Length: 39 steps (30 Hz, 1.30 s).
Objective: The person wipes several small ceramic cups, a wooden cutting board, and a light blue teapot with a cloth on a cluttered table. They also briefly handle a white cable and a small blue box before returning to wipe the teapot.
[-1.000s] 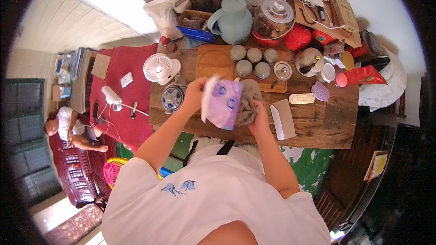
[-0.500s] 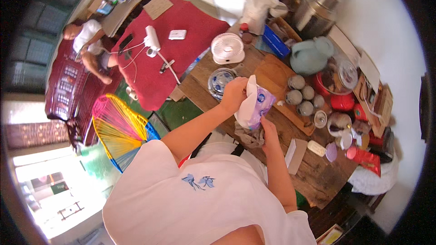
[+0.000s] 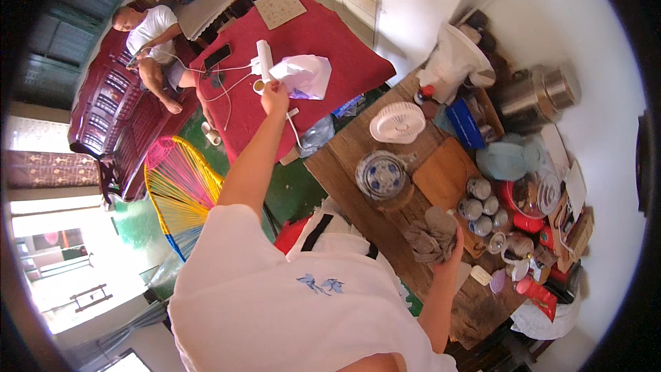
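Observation:
My left hand [image 3: 275, 98] is stretched out over the red-covered table [image 3: 358, 55], its fingers closed on the edge of a white and purple tissue pack [image 3: 303, 77]. The pack is over the table beside a white power strip [image 3: 264, 58]; whether it rests on the cloth I cannot tell. In my right hand [image 3: 451, 253] is a crumpled grey-brown rag [image 3: 431, 235], held above the wooden table [image 3: 337, 160]. Left of the rag stands a blue-and-white patterned glass pot [image 3: 381, 176], with a wooden board [image 3: 444, 172] behind it.
A white fan [image 3: 397, 122], several grey cups [image 3: 475, 208], a pale blue jug [image 3: 509, 160] and a steel flask [image 3: 540, 96] crowd the wooden table. A colourful woven chair [image 3: 180, 182] stands at left. Another person [image 3: 155, 38] sits on a dark red bench, near cables and a phone [image 3: 217, 56].
My left hand has carried the tissue pack from the wooden table across to the red-covered one. My right hand has let go of the pack and lifted the rag. The view has shifted.

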Tool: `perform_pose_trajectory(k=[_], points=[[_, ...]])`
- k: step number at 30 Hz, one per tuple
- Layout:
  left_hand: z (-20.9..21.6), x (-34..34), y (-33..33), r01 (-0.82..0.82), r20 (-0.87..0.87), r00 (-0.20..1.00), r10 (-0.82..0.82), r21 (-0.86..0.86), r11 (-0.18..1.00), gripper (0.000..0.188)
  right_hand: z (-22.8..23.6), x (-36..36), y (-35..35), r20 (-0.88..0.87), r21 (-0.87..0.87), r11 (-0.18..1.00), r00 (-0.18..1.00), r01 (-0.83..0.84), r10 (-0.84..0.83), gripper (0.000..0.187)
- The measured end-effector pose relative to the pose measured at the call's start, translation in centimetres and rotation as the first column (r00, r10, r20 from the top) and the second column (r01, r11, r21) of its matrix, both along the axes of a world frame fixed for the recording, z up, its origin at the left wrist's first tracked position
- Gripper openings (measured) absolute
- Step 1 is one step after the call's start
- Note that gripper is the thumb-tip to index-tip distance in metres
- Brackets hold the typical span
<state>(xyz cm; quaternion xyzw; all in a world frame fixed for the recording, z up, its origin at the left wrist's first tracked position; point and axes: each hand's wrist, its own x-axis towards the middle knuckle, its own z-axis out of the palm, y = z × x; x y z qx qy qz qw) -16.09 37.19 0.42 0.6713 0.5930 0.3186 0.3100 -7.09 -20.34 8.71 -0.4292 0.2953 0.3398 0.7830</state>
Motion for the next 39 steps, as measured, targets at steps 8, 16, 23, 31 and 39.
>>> perform_pose_trajectory(k=[8, 16, 23, 31, 39], points=[[-12.4, 6.8, 6.8, -0.173, -0.096, 0.983, 0.154, -0.235, 0.956, 0.037, -0.8, -1.4, 7.0, 0.036, -0.282, 0.959, 0.999, 0.036, -0.027, 0.053], [-21.0, 7.0, 15.1, -0.125, 0.076, 0.985, 0.158, -0.322, 0.938, 0.049, -0.3, -0.7, 10.2, 0.068, -0.432, 0.896, 0.994, 0.102, -0.081, 0.039], [-13.0, 9.0, 7.8, -0.083, -0.345, 0.930, 0.124, 0.130, 0.988, 0.065, -1.0, -2.2, 6.8, 0.120, -0.418, 0.890, 0.982, 0.182, -0.145, 0.041], [12.9, 13.4, -20.7, 0.660, 0.260, 0.592, -0.763, 0.387, 0.644, 0.037, -3.3, -2.7, 1.2, 0.104, -0.407, 0.895, 0.983, 0.181, -0.152, 0.041], [2.9, 15.6, -45.6, 0.994, 0.157, 0.098, -0.983, 0.028, 0.104, 0.068, -2.1, -3.4, -4.9, 0.109, -0.289, 0.939, 0.981, 0.185, -0.160, 0.038]])
